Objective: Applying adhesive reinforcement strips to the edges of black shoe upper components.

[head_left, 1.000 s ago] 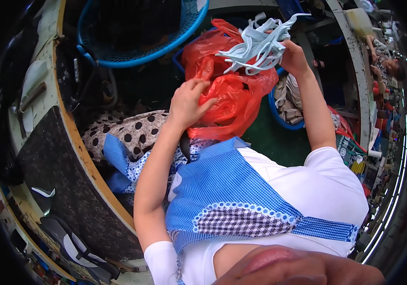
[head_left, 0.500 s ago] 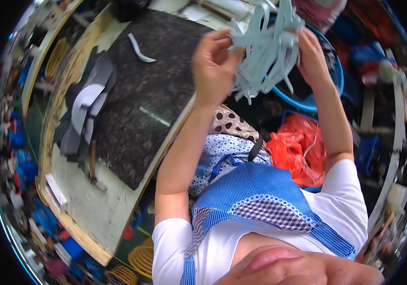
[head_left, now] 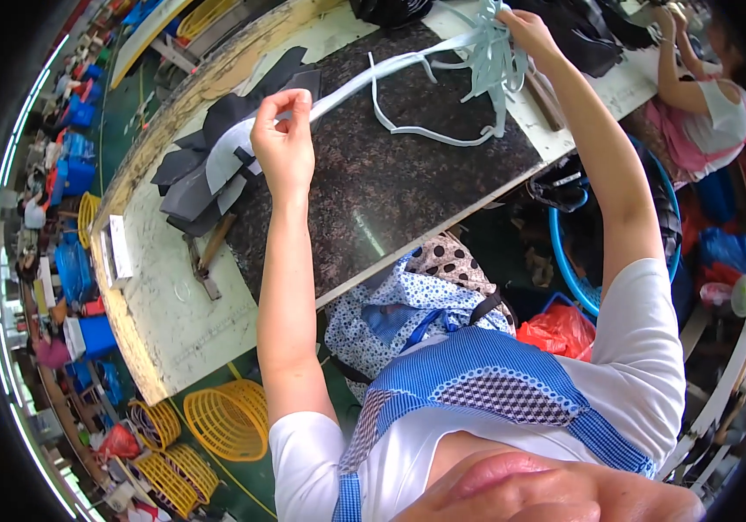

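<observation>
At the left, a wooden-handled metal hammer (head_left: 214, 242) lies on the pale-topped bench (head_left: 160, 313), near flat dark-grey and white cut pieces (head_left: 192, 193). The left hand (head_left: 284, 143), fingertips narrowed together, pinches a long pale-blue flat strip (head_left: 351, 85), stretched above the dark speckled slab (head_left: 347, 200) toward the right hand (head_left: 528, 35), which grips a tangled bunch of similar strips (head_left: 493, 65).

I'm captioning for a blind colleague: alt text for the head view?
A person's right hand holds a tangle of pale strips above a worktable; the left hand pinches some, stretched leftward over a dark slab.
</observation>
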The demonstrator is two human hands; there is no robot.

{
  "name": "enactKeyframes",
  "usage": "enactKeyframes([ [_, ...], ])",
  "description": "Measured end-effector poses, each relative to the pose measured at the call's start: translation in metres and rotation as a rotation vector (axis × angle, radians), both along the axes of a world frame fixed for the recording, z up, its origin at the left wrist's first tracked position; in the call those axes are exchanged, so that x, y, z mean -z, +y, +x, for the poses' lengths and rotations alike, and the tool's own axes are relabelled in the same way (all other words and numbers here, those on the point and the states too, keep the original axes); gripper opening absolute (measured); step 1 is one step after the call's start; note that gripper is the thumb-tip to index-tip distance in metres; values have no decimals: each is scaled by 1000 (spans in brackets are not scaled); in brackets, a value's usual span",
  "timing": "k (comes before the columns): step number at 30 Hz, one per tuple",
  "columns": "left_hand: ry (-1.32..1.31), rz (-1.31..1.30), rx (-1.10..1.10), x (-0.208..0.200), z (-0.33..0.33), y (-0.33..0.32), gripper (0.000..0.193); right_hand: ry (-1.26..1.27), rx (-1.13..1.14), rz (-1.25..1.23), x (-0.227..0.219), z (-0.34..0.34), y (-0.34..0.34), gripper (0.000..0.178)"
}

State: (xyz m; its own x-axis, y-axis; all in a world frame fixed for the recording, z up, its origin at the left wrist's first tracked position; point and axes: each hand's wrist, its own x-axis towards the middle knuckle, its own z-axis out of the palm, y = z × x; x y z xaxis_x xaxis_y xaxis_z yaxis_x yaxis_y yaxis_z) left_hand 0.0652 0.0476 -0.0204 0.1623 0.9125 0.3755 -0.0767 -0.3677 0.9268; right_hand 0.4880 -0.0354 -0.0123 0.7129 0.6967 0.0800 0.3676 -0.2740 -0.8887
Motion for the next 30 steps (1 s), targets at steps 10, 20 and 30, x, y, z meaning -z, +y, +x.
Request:
enactKeyframes([
  [10, 683, 133, 520, -9, 0, -85, 22, -645, -432, 276, -31, -118, -52, 41],
  [20, 596, 59, 456, -11, 71, -51, 41, -453, -500, 89, -4, -147, -75, 13],
  [30, 315, -81, 585, -11, 53, -17, 21, -841, -514, 31, 28, -160, -95, 22],
])
